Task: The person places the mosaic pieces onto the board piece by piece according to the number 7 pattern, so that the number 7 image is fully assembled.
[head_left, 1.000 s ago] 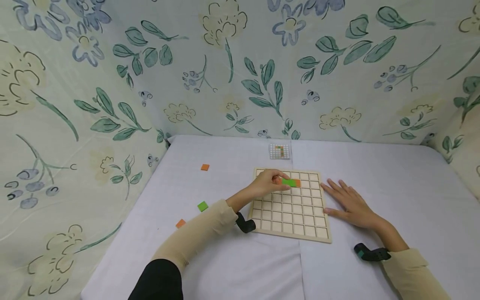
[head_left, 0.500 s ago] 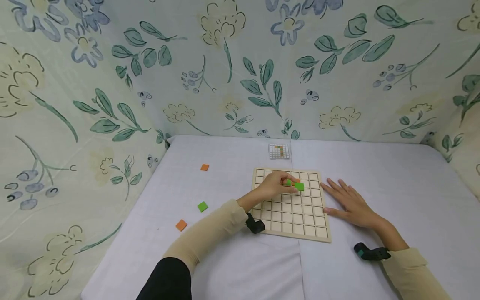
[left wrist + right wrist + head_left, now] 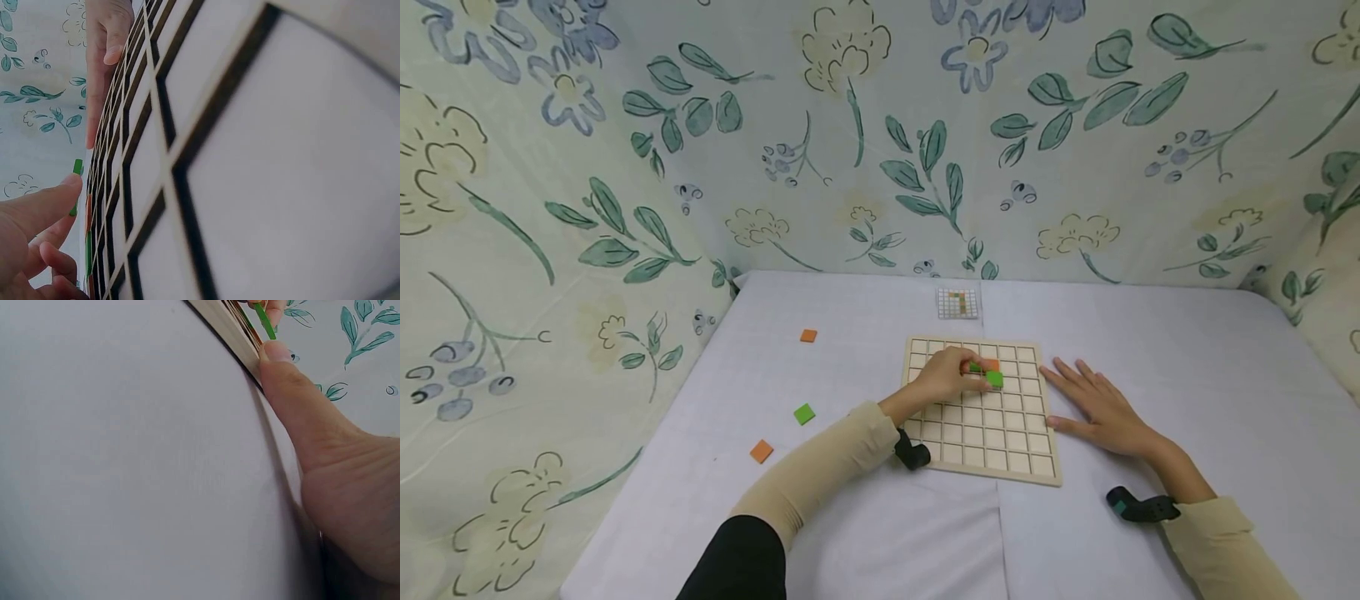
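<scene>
My left hand (image 3: 946, 377) pinches a green square tile (image 3: 995, 379) between thumb and fingertips, just above the wooden grid board (image 3: 977, 458). In the left wrist view the held tile (image 3: 77, 167) is seen edge-on, apart from the board. An orange tile (image 3: 992, 365) and a green tile (image 3: 975, 367) sit side by side in the board's upper cells, partly covered by the fingers. My right hand (image 3: 1101, 408) lies with straight, spread fingers at the board's right edge. Its thumb (image 3: 294, 394) touches that edge in the right wrist view.
Left of the board lie a loose orange tile (image 3: 808, 336), a green tile (image 3: 804, 414) and another orange tile (image 3: 762, 452) on the white tablecloth (image 3: 865, 304). Behind the board is a small card with a grid pattern (image 3: 957, 303). A floral curtain hangs at the back.
My left hand has moved right with the green tile, then slightly toward me, uncovering more of the orange tile in the board. The right hand stays in place.
</scene>
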`<state>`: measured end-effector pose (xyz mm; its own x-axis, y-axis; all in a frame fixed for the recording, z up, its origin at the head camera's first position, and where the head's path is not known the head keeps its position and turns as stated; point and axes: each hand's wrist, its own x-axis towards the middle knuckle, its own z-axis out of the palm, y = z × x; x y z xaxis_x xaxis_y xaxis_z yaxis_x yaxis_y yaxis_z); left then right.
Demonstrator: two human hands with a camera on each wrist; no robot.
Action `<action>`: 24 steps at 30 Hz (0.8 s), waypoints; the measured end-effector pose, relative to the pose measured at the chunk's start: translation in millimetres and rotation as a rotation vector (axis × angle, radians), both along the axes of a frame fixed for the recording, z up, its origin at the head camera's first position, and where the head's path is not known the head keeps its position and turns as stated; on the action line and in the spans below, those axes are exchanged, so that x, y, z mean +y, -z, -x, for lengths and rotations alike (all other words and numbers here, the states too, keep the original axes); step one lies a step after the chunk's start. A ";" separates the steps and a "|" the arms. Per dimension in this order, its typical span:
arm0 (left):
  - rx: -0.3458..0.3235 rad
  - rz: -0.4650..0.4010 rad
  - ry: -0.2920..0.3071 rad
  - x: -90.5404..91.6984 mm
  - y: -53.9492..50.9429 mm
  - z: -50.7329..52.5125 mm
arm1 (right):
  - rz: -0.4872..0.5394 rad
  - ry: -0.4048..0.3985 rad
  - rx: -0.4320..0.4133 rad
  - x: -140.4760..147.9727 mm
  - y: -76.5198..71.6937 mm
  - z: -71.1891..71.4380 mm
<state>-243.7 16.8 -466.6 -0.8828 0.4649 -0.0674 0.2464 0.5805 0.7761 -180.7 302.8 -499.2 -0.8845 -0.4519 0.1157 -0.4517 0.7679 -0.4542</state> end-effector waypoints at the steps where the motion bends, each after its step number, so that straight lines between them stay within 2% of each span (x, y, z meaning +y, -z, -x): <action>1: 0.004 0.004 -0.001 -0.1 0.3 0.1 | 0.003 0.001 -0.001 -0.1 0.1 -0.2; 18: 0.022 0.002 -0.012 -0.7 2.6 0.9 | 0.007 0.000 0.016 0.3 1.4 -0.2; 24: 0.037 0.029 -0.003 -0.8 3.2 0.8 | 0.006 -0.004 0.024 0.4 2.1 0.4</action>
